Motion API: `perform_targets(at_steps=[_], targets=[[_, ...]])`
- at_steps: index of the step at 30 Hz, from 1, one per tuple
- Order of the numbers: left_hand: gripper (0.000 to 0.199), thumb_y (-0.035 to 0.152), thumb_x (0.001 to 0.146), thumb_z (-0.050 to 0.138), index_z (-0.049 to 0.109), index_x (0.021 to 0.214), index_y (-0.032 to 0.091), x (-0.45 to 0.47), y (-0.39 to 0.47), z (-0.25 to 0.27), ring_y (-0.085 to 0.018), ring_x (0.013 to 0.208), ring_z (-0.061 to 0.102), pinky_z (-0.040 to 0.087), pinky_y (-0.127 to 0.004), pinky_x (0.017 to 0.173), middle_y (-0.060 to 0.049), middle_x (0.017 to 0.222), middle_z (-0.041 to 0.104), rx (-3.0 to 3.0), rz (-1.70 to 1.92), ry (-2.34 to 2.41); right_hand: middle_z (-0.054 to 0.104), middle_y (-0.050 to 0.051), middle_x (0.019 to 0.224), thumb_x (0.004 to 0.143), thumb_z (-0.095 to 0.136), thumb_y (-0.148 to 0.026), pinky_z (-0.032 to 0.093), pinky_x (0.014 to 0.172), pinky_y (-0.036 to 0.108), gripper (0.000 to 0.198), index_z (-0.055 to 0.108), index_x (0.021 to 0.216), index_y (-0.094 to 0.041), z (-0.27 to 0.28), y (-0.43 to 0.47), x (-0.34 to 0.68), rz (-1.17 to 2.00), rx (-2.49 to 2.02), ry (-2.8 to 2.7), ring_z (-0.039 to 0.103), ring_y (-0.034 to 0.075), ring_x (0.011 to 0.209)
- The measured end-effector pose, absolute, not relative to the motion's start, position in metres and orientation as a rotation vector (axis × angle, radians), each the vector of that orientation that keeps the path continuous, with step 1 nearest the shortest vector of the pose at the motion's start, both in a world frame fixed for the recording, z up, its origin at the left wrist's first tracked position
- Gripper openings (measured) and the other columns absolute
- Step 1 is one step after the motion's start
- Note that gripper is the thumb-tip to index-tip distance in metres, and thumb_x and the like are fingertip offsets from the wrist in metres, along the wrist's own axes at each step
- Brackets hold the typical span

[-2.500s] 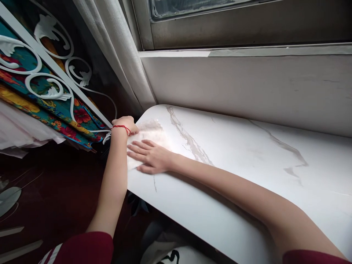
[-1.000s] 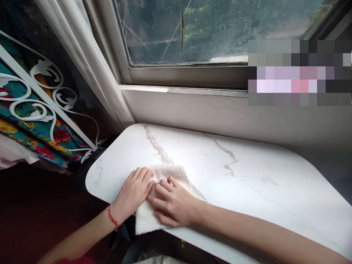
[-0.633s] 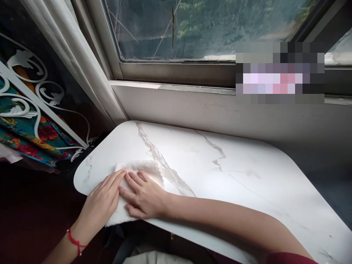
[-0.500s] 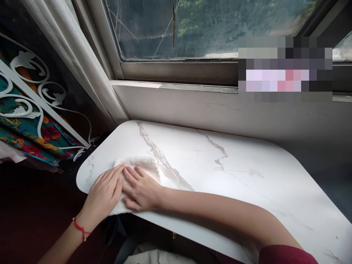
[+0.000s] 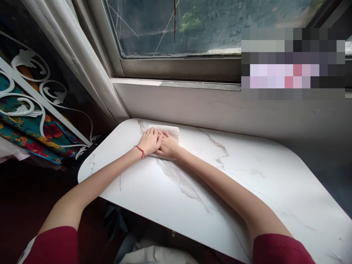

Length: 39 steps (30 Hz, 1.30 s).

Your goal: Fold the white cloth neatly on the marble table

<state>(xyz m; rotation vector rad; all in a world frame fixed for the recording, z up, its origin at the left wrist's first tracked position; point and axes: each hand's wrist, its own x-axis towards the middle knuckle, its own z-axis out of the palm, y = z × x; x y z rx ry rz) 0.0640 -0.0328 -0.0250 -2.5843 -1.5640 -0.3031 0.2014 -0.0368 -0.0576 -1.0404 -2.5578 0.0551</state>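
Note:
A white cloth (image 5: 172,132) lies on the white marble-patterned tabletop (image 5: 247,157), near its back edge. My left hand (image 5: 149,141), with a red string bracelet (image 5: 140,151) at the wrist, rests flat on the cloth's left part. Beside it, my right hand (image 5: 168,146) presses down on the same cloth, fingers stretched out. The two hands touch at the fingers, and they hide much of the cloth. Its far right corner shows past the right hand.
A wall and a window (image 5: 181,33) rise behind the table. A pale curtain (image 5: 82,47) hangs at the back left. White scrolled metalwork (image 5: 49,93) and floral fabric (image 5: 52,130) stand left of the table. A pixelated patch covers the upper right.
Both hands and the cloth have slid away from the table's front left edge, toward the back edge and to the right. Both arms are now stretched further forward.

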Motion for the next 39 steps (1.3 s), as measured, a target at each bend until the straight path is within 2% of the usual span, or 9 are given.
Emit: perform_targets(at_steps=[4,7,12,20,25,39], targets=[[0.038,0.028,0.101,0.033,0.059,0.119,0.006,0.114,-0.004,-0.024,-0.034,0.120,0.055,0.042,-0.045,0.104,-0.023,0.124,0.061,-2.592,-0.290,-1.547,0.058,0.022,0.141,0.093,0.057,-0.034,0.027,0.116,0.050,0.049,0.063,0.133,-0.006,-0.057,-0.011,0.246,0.039,-1.175,-2.551,0.043,0.033,0.135],[0.037,0.028,0.102,0.034,0.059,0.118,0.006,0.142,0.011,-0.026,-0.034,0.120,0.053,0.041,-0.045,0.103,-0.023,0.126,0.060,-2.579,-0.311,-1.535,0.063,0.020,0.134,0.091,0.057,-0.031,0.030,0.114,0.049,0.046,0.065,0.131,-0.009,-0.056,0.000,0.272,0.046,-1.244,-2.509,0.048,0.032,0.129],[0.035,0.032,0.101,0.038,0.057,0.116,0.007,0.160,0.027,-0.032,-0.035,0.120,0.052,0.041,-0.043,0.100,-0.022,0.125,0.059,-2.506,-0.440,-1.610,0.063,0.015,0.136,0.088,0.057,-0.027,0.034,0.113,0.045,0.048,0.062,0.134,-0.014,-0.052,0.011,0.293,0.125,-1.146,-2.474,0.054,0.028,0.125],[0.026,0.030,0.099,0.045,0.056,0.113,0.011,0.158,0.034,-0.036,-0.034,0.117,0.054,0.042,-0.041,0.099,-0.019,0.123,0.060,-2.472,-0.502,-1.636,0.061,0.013,0.140,0.087,0.058,-0.031,0.035,0.114,0.048,0.046,0.064,0.131,-0.017,-0.053,0.015,0.293,0.152,-1.116,-2.428,0.056,0.030,0.126],[0.020,0.029,0.098,0.047,0.056,0.108,0.014,0.156,0.033,-0.039,-0.031,0.115,0.055,0.044,-0.040,0.098,-0.017,0.121,0.061,-2.491,-0.557,-1.613,0.056,0.014,0.147,0.089,0.056,-0.030,0.034,0.115,0.049,0.049,0.061,0.136,-0.017,-0.053,0.010,0.291,0.105,-1.139,-2.455,0.051,0.031,0.134],[0.023,0.030,0.096,0.048,0.058,0.107,0.013,0.151,0.034,-0.042,-0.032,0.114,0.056,0.045,-0.042,0.099,-0.018,0.119,0.062,-2.544,-0.640,-1.561,0.057,0.015,0.145,0.088,0.055,-0.029,0.035,0.114,0.045,0.049,0.061,0.135,-0.017,-0.056,0.007,0.289,0.041,-1.163,-2.440,0.052,0.028,0.133]])
